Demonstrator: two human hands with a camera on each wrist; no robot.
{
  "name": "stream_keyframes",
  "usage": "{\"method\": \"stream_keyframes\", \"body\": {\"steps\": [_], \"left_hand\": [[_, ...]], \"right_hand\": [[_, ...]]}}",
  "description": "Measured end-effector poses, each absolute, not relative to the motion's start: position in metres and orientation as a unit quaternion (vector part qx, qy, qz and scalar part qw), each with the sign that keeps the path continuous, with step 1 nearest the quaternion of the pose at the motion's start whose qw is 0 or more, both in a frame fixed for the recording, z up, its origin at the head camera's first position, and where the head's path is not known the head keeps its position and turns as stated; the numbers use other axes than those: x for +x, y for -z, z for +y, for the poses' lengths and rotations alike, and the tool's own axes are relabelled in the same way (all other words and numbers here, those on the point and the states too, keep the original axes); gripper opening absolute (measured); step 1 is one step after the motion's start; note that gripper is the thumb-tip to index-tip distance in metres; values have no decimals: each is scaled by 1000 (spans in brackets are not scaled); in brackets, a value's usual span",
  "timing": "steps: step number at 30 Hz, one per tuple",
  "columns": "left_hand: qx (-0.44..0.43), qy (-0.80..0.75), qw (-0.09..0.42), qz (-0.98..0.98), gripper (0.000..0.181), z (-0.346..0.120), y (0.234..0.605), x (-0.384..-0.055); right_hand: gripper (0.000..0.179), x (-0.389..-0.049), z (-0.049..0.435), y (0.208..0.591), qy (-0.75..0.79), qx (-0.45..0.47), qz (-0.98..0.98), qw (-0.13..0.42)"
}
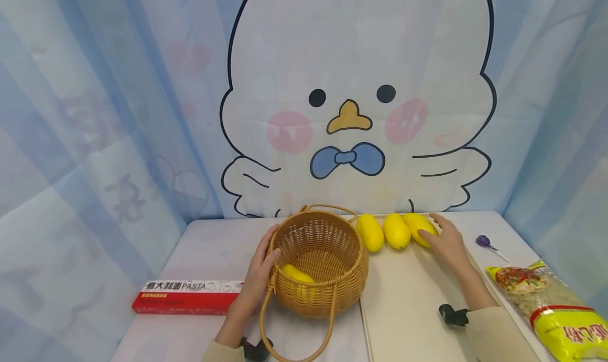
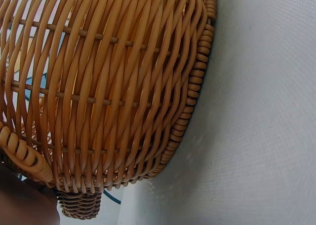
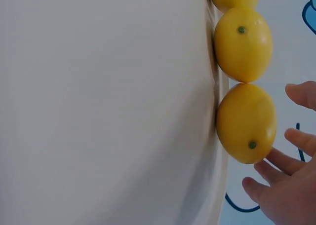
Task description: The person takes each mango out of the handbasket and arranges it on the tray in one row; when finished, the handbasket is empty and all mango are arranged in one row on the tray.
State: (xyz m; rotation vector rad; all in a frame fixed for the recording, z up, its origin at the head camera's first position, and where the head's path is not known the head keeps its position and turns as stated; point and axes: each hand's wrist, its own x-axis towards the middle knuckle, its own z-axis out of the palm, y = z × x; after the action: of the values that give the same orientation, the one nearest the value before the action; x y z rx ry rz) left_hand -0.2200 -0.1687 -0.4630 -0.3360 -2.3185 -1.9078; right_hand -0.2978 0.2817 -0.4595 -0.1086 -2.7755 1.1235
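Note:
My left hand grips the left side of a round wicker basket, thumb over its rim; in the left wrist view the woven wall fills much of the frame. Inside the basket lies one yellow fruit, partly hidden by the near rim. Three yellow mangoes are lined up along the far edge of a cream tray. Over the rightmost mango my right hand reaches with spread fingers. The right wrist view shows those fingertips right at the end of this mango, not closed around it.
A red and white pasta box lies left of the basket. To the right of the tray are a purple lollipop and a yellow bag of noodles. The basket's handle hangs toward the front. A printed curtain stands behind the table.

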Motion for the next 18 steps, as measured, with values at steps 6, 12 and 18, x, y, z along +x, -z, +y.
{"method": "stream_keyframes", "body": {"steps": [6,12,18], "left_hand": [[-115,631,62,-764,51,-168,462,-220],[-118,633,62,-763,51,-168,460,-220],[-114,633,61,-763,51,-168,462,-219]], "right_hand": [[72,-296,276,448,-371,-28,-925,76],[70,-292,263,434,-374,-1,-923,88],[68,-286,243,419,-378,41,-919,102]]}}
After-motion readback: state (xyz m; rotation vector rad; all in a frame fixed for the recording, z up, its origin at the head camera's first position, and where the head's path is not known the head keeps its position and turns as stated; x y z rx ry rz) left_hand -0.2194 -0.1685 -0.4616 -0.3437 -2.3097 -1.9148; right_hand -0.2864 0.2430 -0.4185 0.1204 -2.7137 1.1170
